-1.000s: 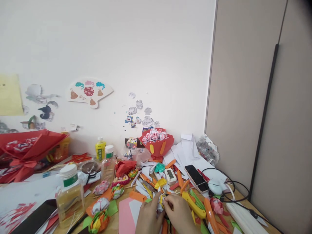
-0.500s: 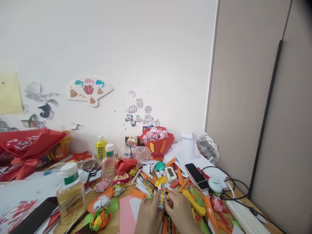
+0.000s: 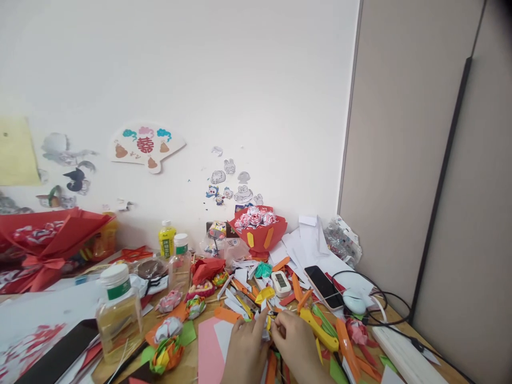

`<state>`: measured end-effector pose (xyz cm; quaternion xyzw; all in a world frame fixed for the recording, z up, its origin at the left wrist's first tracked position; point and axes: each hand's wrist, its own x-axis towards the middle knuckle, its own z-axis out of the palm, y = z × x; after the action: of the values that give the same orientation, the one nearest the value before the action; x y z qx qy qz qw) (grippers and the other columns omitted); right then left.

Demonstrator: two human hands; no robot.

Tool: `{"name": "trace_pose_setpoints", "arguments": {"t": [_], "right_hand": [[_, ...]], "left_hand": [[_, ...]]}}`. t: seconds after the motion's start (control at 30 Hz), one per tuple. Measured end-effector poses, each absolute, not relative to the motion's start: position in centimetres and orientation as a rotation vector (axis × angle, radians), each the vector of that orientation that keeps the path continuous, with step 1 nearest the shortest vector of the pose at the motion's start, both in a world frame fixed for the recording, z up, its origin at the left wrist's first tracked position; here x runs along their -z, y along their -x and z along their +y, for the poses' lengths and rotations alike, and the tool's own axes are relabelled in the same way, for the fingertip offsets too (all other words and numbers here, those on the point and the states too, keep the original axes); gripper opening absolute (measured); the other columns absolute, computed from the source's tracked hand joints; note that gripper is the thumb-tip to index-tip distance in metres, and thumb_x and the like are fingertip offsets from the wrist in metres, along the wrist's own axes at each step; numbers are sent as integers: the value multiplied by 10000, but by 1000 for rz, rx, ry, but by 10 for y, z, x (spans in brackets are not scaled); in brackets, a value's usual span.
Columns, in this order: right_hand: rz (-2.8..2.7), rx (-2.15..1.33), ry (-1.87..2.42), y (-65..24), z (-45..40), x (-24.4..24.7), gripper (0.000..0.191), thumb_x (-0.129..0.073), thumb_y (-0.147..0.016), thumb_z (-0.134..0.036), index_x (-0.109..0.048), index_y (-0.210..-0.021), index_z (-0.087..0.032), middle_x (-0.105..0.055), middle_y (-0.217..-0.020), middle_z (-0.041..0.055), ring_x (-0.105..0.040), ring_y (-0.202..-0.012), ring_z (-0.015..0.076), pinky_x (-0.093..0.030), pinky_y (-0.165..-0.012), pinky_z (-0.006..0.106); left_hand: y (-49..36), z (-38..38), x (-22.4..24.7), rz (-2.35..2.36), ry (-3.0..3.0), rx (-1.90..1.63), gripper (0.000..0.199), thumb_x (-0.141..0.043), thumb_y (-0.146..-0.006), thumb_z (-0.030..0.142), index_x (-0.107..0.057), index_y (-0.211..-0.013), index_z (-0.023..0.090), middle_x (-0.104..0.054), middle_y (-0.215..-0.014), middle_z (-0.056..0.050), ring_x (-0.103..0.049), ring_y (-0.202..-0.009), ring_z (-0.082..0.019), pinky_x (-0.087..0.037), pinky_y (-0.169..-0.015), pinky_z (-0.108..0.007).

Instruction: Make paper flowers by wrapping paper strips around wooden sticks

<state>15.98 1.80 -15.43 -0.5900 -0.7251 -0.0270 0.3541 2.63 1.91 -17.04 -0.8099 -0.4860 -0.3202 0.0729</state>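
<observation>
My left hand (image 3: pixel 247 344) and my right hand (image 3: pixel 294 341) are close together, low in the middle of the head view. A small crumpled white paper piece (image 3: pixel 264 335) shows between them, held by my left thumb and fingers with the index finger pointing forward. My right fingers are curled in a pinch beside it; what they grip is hidden. A bit of yellow paper (image 3: pixel 269 323) shows at the fingertips. Just to the right of my right hand lies a yellow-handled cutter (image 3: pixel 320 329). Pink paper (image 3: pixel 208 349) lies left of my left hand.
Paper scraps cover the table around a white timer (image 3: pixel 281 284). Rightward are a phone (image 3: pixel 324 288), a white mouse (image 3: pixel 354 302), a black cable and a power strip (image 3: pixel 406 354). Clear bottles (image 3: pixel 119 314), folded paper flowers (image 3: pixel 166 354) and a red bouquet (image 3: pixel 258 232) stand or lie leftward and behind.
The view has shifted very slightly. Both hands keep nearly the same place and pose, with only a small movement at the fingers.
</observation>
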Motion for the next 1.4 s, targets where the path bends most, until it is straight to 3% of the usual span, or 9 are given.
{"name": "trace_pose_setpoints", "arguments": {"t": [0.27, 0.77, 1.07, 1.4], "right_hand": [[-1992, 437, 1382, -160, 16, 159, 193, -427, -777, -81, -494, -637, -195, -556, -643, 5, -523, -604, 162, -297, -588, 269], [-1883, 543, 1251, -158, 12, 153, 200, -429, -797, -103, -511, -649, -210, -564, -647, 20, -518, -587, 165, -334, -595, 290], [-1792, 736, 1104, -158, 17, 158, 334, -303, -881, -132, -442, -586, -206, -512, -587, 0, -469, -512, 144, -309, -534, 278], [-1829, 733, 1085, -159, 16, 156, 260, -343, -845, -125, -429, -615, -210, -508, -579, 0, -474, -512, 156, -304, -539, 281]], "left_hand": [[-28, 18, 171, -1508, 2437, 911, 615, -393, -632, 3, -469, -1214, 187, -691, -828, -63, -624, -784, -214, -442, -795, -374], [-30, 14, 163, -1576, 2453, 886, 577, -397, -656, 29, -479, -1213, 155, -695, -840, -80, -629, -788, -224, -441, -804, -393], [-29, 19, 172, -1418, 2320, 938, 572, -436, -633, 31, -479, -1182, 185, -688, -736, -42, -630, -673, -208, -470, -734, -367], [-28, 22, 174, -1410, 2385, 961, 577, -411, -642, 34, -467, -1203, 161, -693, -741, -62, -640, -681, -217, -472, -722, -376]]}}
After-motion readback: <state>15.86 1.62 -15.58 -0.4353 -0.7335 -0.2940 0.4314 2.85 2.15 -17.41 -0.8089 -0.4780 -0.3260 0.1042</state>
